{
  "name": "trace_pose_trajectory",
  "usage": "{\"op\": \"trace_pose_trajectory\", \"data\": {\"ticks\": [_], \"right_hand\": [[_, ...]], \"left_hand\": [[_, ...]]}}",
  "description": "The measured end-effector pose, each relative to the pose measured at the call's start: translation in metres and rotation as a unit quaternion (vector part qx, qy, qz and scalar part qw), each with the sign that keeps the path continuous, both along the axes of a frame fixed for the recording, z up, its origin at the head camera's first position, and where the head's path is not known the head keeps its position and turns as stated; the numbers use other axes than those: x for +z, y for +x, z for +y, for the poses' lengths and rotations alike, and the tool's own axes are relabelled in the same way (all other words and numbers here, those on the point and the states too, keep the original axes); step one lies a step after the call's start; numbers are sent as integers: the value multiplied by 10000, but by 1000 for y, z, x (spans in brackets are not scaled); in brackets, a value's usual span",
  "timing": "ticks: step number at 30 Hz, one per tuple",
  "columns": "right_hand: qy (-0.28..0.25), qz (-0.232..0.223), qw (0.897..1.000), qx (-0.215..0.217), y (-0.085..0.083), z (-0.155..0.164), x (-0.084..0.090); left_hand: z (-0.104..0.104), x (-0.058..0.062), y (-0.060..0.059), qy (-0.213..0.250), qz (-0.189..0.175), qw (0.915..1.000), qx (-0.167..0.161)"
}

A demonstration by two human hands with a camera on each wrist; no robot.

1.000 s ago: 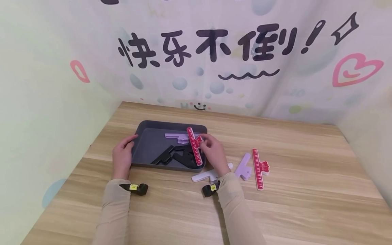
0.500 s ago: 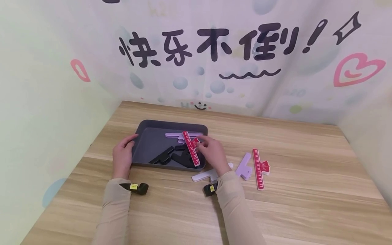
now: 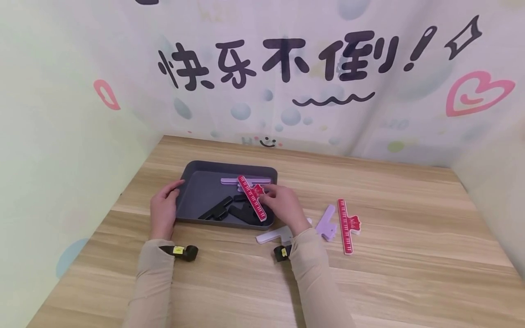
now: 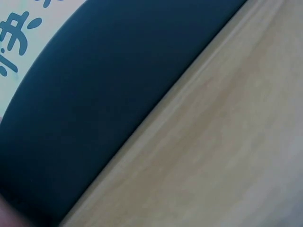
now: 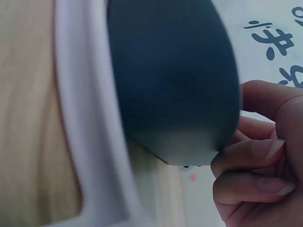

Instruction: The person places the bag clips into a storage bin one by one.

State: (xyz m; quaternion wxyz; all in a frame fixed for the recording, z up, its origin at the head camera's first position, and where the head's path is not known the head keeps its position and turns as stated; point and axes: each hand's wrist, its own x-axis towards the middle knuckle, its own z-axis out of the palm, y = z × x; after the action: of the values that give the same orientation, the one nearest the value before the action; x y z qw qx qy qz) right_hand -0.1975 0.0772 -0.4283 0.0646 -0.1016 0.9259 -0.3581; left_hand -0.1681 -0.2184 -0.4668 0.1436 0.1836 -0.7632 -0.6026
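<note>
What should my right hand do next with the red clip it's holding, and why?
I'd probably ease the red clip down and let go. The right hand pinches it over the tray, where a purple clip and black clips lie, and the left hand is at the tray's left edge. Whether it touches those clips, I can't tell.

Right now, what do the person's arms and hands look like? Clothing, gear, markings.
Long beige sleeves, wrinkled. Bare hands, no gloves. Each wrist wears a black device, rounded at one end, with a yellow label, print illegible. No cables visible.
</note>
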Motion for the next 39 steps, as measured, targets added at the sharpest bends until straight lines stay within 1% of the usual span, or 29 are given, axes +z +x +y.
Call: {"op": "trace_pose_trajectory", "data": {"ticks": [2, 7, 17, 23, 27, 32, 36, 39], "right_hand": [[79, -4, 10000, 55, 0, 0, 3], [280, 164, 9991, 276, 3, -2, 8], [624, 359, 9957, 583, 7, -7, 13], [951, 473, 9920, 679, 10, -9, 13], [1005, 608, 9900, 782, 9, -8, 10], [735, 553, 9922, 839, 6, -4, 7], [240, 336, 9969, 673, 3, 3, 6], [-217, 239, 9983, 485, 0, 7, 8]], "left_hand": [[0, 0, 0, 15, -4, 10000, 0], [-1, 1, 0, 9, -8, 10000, 8], [-1, 0, 0, 6, -29, 10000, 5], [-1, -1, -1, -31, -14, 10000, 15], [-1, 0, -1, -32, 8, 10000, -2], [-1, 0, -1, -19, 26, 10000, 1], [0, 0, -1, -33, 7, 10000, -6], [-2, 1, -1, -53, -34, 10000, 17]]}}
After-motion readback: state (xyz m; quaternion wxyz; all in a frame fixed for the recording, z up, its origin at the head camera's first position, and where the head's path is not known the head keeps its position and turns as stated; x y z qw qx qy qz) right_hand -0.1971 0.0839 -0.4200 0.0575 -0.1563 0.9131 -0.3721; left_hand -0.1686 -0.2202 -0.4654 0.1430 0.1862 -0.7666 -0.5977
